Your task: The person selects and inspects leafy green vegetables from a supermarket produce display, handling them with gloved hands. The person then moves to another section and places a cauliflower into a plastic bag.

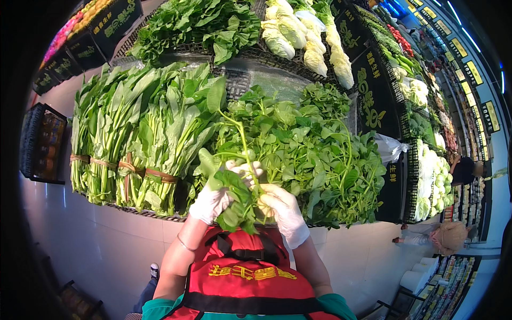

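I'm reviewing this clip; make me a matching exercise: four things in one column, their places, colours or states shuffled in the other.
1. Banded bundles
2. Stem
3. Outer garment
4. Gloves

A. Red with black trim and yellow lettering
B. Left of the loose greens
C. Whitish, worn on both hands
D. Rising between the left hand and the right hand

Pairs: 1-B, 2-D, 3-A, 4-C
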A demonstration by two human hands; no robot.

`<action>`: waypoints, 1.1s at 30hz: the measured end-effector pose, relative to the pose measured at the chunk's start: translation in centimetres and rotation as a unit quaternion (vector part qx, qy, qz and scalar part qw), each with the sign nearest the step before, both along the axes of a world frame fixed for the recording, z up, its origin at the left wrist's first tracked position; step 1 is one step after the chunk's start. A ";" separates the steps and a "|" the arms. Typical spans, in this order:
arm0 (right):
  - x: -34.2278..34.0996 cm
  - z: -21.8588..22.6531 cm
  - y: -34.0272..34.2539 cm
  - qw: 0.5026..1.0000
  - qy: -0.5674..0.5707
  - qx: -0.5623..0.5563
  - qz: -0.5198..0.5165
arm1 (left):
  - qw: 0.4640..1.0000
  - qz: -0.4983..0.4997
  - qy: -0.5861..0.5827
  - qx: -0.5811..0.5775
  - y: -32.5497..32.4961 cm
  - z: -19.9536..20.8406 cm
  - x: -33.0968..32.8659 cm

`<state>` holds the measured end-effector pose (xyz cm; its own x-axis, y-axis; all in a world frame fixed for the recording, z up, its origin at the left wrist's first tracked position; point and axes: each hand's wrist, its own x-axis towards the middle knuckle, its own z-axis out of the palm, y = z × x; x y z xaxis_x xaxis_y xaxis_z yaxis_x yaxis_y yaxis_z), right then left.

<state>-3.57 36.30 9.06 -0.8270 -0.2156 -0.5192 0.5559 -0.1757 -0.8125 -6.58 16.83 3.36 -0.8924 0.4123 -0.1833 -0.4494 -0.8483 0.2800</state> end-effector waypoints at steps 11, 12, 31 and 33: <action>0.1 -4.3 -0.4 0.983 0.058 0.158 0.072 | 0.990 0.032 -0.024 -0.139 1.5 -1.1 -0.5; 0.1 -4.5 -0.5 0.970 0.107 0.198 0.093 | 0.990 0.028 -0.026 -0.138 1.5 -1.1 -0.6; -1.0 -5.6 -2.1 0.996 -0.074 -0.049 -0.030 | 0.984 0.089 -0.106 -0.110 0.1 -1.5 -0.4; -0.5 -5.3 -2.2 0.985 -0.122 -0.110 -0.058 | 0.982 0.096 -0.110 -0.121 0.2 -1.2 -0.5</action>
<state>-4.10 34.13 3.80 -0.7089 -0.2562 -0.6571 0.6959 -0.4059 -0.5924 -7.05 17.00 2.20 -0.8773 0.1618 -0.4518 -0.3603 -0.8439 0.3975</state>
